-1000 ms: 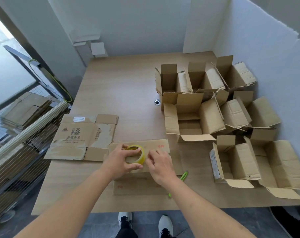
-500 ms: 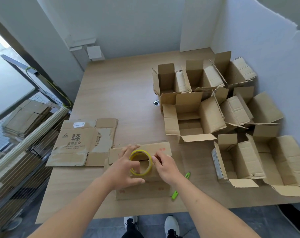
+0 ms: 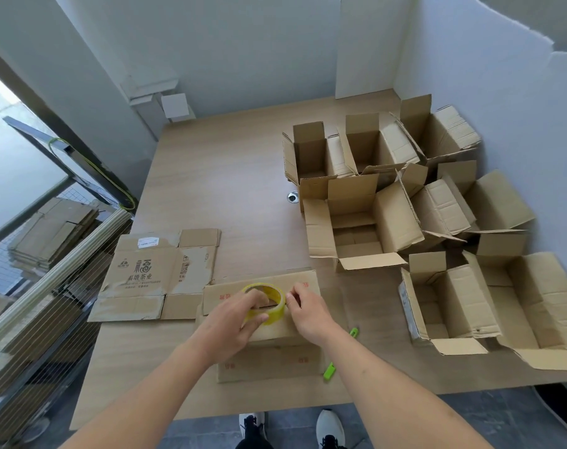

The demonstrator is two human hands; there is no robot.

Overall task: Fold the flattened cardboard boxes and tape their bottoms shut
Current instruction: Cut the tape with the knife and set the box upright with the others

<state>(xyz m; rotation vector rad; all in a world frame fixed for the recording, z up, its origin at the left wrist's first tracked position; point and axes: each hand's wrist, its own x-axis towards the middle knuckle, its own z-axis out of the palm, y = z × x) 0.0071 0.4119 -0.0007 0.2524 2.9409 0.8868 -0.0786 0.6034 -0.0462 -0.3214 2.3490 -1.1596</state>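
Now the left hand (image 3: 230, 322) holds the yellow tape roll (image 3: 265, 304) w/ thumb and fingers curled round it, above the flattened box (image 3: 269, 351) at the counter (image 3: 227, 189) front edge. Right hand (image 3: 308, 314) fingertips pinch at the roll's right side, prob. the tape end.

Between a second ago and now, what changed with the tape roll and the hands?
The left hand kept its grip on the yellow tape roll and tilted it up off the folded box, so its ring now faces the camera more. The right hand stayed at the roll's right edge, fingertips picking at it; no tape is pulled out yet. The green cutter, the printed flat carton and the open boxes did not move.
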